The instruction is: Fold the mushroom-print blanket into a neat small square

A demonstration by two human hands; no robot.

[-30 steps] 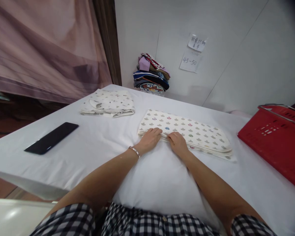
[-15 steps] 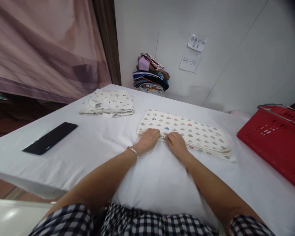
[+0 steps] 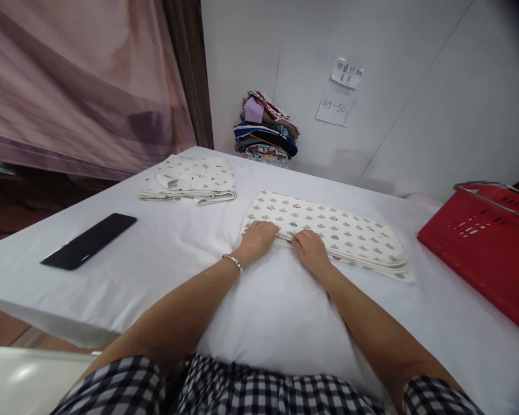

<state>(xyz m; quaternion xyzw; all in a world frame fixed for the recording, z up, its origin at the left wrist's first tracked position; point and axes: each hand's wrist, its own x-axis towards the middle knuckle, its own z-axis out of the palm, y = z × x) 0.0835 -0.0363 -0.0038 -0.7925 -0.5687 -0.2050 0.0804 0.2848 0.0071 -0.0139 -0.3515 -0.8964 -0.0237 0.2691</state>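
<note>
Here, left hand point(image 3: 259, 239) and right hand point(image 3: 312, 251) side by side, both pinching near edge of folded cloth point(image 3: 328, 230), flat on counter point(image 3: 164, 253), phone point(image 3: 89, 240) well left, red basket point(image 3: 484, 242) right.

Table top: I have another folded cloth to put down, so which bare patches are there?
The white table is bare between the phone and the left hand, and between the patterned cloth and the red basket. It is tighter between the far folded cloth and the clothes stack.
</note>
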